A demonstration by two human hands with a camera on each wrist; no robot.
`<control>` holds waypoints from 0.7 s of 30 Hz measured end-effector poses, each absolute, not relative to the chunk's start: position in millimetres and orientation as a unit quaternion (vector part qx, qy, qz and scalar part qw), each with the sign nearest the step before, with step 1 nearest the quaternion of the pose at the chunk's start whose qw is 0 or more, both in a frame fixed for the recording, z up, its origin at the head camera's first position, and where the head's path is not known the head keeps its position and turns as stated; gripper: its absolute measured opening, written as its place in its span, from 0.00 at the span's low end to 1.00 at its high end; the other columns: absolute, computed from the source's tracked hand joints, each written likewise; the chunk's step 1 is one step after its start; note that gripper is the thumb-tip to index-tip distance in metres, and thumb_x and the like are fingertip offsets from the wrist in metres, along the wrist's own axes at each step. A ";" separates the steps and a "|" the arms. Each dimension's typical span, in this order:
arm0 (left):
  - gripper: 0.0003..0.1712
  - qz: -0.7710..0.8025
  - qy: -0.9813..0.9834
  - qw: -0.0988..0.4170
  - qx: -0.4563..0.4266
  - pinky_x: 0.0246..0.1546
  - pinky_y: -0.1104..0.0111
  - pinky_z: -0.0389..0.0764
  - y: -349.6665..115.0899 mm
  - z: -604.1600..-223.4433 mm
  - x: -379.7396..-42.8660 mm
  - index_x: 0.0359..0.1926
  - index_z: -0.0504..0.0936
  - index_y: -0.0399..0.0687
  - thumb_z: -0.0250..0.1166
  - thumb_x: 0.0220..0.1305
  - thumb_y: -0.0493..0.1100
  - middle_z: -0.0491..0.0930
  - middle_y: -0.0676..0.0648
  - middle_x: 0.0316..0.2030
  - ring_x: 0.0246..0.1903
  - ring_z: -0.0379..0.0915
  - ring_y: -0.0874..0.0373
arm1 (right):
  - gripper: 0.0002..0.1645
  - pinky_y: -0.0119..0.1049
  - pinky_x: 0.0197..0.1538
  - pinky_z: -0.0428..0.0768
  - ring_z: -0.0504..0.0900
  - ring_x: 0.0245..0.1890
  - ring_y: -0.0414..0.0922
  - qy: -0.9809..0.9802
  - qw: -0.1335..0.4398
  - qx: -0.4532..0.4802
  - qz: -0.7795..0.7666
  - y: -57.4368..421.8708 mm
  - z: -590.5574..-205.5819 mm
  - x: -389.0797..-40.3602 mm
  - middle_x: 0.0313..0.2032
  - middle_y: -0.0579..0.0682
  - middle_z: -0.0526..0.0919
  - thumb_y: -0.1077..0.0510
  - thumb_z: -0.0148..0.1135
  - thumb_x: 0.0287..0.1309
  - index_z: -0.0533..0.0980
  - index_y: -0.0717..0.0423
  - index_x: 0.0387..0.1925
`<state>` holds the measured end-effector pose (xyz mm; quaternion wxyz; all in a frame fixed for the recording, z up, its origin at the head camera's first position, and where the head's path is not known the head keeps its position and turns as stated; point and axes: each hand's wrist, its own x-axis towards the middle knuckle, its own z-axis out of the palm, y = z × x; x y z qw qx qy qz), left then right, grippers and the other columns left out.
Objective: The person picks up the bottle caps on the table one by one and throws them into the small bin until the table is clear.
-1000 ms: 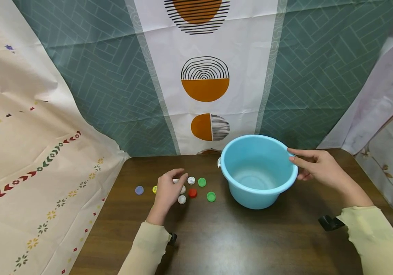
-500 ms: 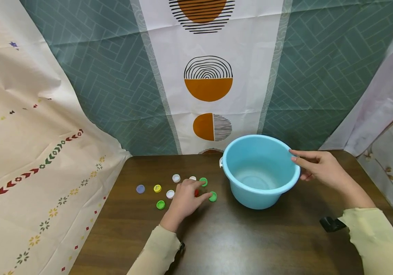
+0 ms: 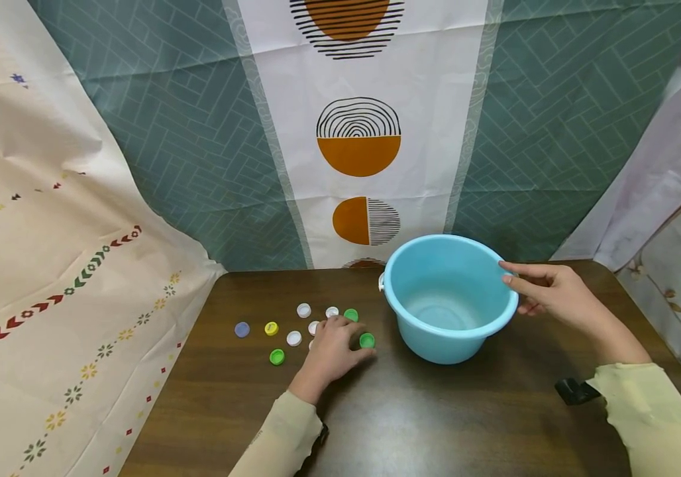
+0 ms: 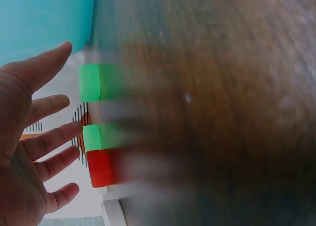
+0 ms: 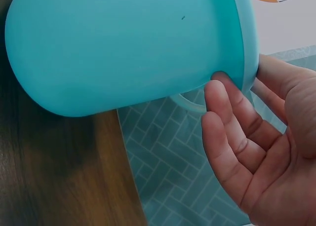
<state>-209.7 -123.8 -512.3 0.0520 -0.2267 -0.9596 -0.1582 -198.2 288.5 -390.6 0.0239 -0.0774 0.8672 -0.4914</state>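
My left hand hovers over the bottle caps with thumb and fingers spread. A green bottle cap sits just beyond the thumb and fingertips; no finger visibly touches it. Another green cap lies behind, beside a red cap that the hand hides in the head view. My right hand pinches the right rim of a light blue bucket, which stands upright on the table. The right wrist view shows fingers under the bucket's rim with the thumb on its other side.
Several white caps, a yellow cap, a blue cap and a third green cap lie left of the left hand. The brown wooden table meets a hanging patterned cloth at its back edge.
My left hand has moved right, from above the white caps, across the red cap, to beside the front green cap. The right hand keeps its pinch on the bucket, which stays in place.
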 end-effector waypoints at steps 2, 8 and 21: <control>0.31 -0.154 -0.959 0.057 -0.231 0.55 0.43 0.66 -122.5 -513.7 -210.3 0.52 0.84 0.55 0.70 0.53 0.66 0.81 0.52 0.48 0.54 0.69 0.51 | 0.34 0.44 0.32 0.84 0.85 0.28 0.54 0.868 0.027 -0.075 -0.490 288.7 -390.9 -197.7 0.34 0.55 0.85 0.43 0.61 0.64 0.70 0.54 0.67; 0.26 -0.149 -0.958 0.058 -0.236 0.54 0.43 0.67 -119.9 -515.1 -211.3 0.49 0.86 0.56 0.71 0.54 0.64 0.82 0.53 0.45 0.53 0.69 0.50 | 0.35 0.44 0.33 0.84 0.85 0.30 0.52 0.870 0.033 -0.072 -0.487 289.0 -392.1 -196.3 0.39 0.58 0.84 0.42 0.60 0.65 0.69 0.52 0.68; 0.18 -0.138 -0.960 0.086 -0.228 0.53 0.46 0.68 -122.2 -518.9 -214.2 0.45 0.87 0.58 0.71 0.56 0.58 0.82 0.53 0.44 0.51 0.71 0.51 | 0.35 0.43 0.35 0.84 0.86 0.35 0.53 0.872 0.029 -0.075 -0.483 290.3 -392.9 -195.9 0.49 0.62 0.81 0.41 0.59 0.65 0.69 0.51 0.68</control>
